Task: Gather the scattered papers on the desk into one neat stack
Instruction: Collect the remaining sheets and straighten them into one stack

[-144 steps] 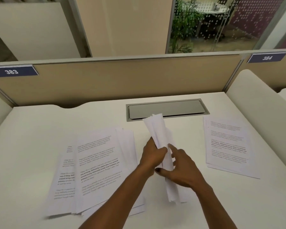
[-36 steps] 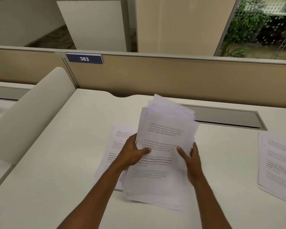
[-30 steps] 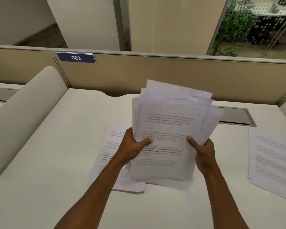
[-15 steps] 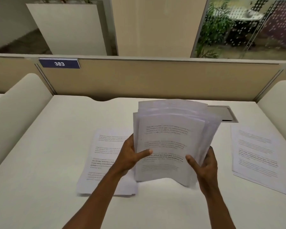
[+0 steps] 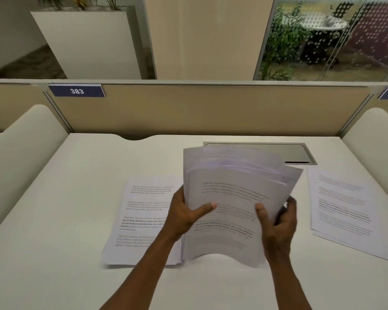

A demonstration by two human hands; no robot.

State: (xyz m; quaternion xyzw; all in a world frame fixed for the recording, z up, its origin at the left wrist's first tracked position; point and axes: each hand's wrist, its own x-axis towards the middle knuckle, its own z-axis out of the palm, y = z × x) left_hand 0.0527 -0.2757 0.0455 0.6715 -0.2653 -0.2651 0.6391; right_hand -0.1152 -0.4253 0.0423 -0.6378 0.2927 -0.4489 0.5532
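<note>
I hold a thick bundle of printed papers (image 5: 231, 198) upright, its bowed lower edge resting on the white desk (image 5: 54, 220). My left hand (image 5: 184, 217) grips the bundle's left side, thumb across the front page. My right hand (image 5: 278, 222) grips its right side, thumb in front and fingers behind. The sheets' top edges are fanned and uneven. A small pile of papers (image 5: 141, 220) lies flat on the desk to the left, partly behind my left arm. Another pile of papers (image 5: 343, 209) lies flat at the right.
A grey cable hatch (image 5: 298, 153) is set into the desk behind the bundle. A beige partition (image 5: 211, 110) with a "383" label (image 5: 76, 91) closes the far edge. Rounded white dividers stand at the left (image 5: 20, 157) and right (image 5: 376, 148) sides.
Over the last seconds I lifted most of the left pile together with the earlier handful into one bundle, then lowered it until its bottom edge touches the desk. The view swung right.
</note>
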